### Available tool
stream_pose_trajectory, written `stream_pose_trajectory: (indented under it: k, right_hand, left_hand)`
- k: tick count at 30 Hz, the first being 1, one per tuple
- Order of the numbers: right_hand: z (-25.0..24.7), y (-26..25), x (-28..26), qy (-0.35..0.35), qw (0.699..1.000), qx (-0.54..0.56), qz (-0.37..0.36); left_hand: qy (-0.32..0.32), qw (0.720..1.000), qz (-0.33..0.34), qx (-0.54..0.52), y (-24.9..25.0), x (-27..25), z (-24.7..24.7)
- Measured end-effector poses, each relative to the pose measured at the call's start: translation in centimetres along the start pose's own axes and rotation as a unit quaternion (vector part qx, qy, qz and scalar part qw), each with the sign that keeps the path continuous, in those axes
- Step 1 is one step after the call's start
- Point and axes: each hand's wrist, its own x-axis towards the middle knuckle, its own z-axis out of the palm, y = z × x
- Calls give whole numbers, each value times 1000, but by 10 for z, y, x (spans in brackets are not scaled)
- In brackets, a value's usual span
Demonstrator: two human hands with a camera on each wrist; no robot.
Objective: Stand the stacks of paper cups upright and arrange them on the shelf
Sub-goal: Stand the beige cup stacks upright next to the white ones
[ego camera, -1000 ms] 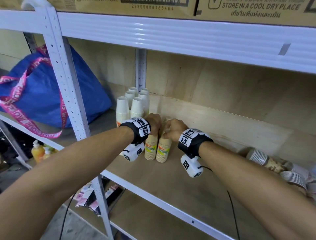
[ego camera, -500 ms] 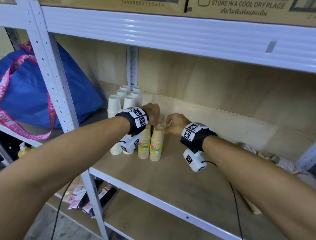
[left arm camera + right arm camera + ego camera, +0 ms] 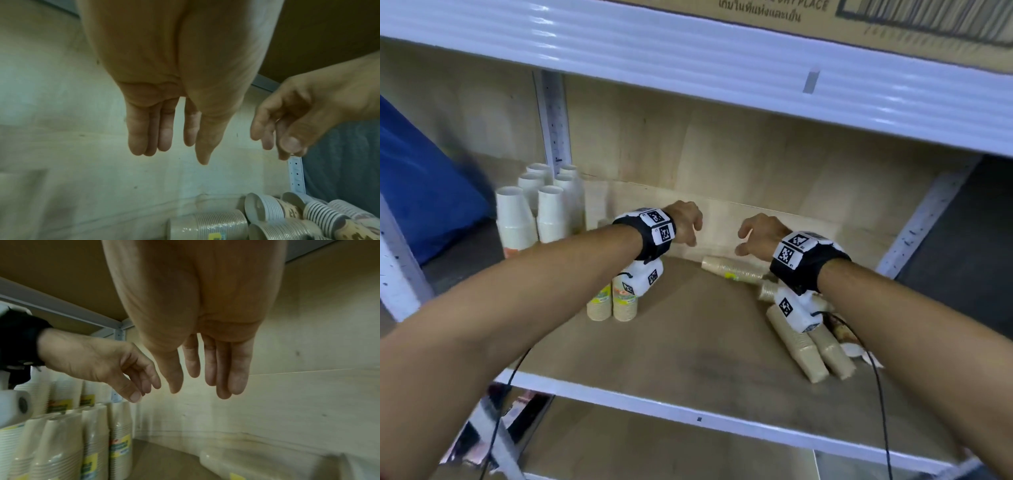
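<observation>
**Both hands empty, heading for the next toppled stack**

Left hand [image 3: 683, 222] and right hand [image 3: 758, 236] hover mid-shelf, fingers hanging loose, grasping nothing; the wrist views confirm bare relaxed fingers [image 3: 164, 139] and no cup in either palm. Step in hand: between placements, reaching for another stack.

Tall white paper cup stacks [image 3: 530, 212] stand upright at 10 o'clock by the white metal post [image 3: 553, 116]. Two tan paper cup stacks with yellow-green labels [image 3: 613, 301] stand upright at 9 o'clock, just below the left wrist. Undone: a tan sleeved cup stack lying on its side [image 3: 734, 270] at 1 o'clock by the back wall, directly under the right hand, and two more tan stacks lying flat [image 3: 815, 349] at 3 o'clock near the wooden shelf board [image 3: 688, 342].

Next move likely calls for gripping the lying stack from both ends, tipping it upright, setting it beside the tan pair.

Versus 0.5 s ago: both hands were on top of the tan pair; now they are off it and shifted right. View panned right, exposing the fallen stacks.
</observation>
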Motion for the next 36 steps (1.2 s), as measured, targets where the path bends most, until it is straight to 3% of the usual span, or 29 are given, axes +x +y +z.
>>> stream_pose_trajectory:
  k: [9,17,23,27,36]
  right_hand:
    - [12,77,-45,-9,997,13,79]
    - [52,130,-73,-27,984,38,174]
    - [74,153,-88,-60,988,14,142]
    - [83,154,-91,-67,983,54,161]
    - [96,150,-88,-89,981,22,172]
  left_hand:
    - [-45,996,31,-77,26,59,73]
    - [-81,992,38,-84,18,102,118]
    - [-66,995,34,-74,12,125,144]
    - [-46,997,42,-51,12,132,150]
    - [-29,997,60,-45,-5,156,172]
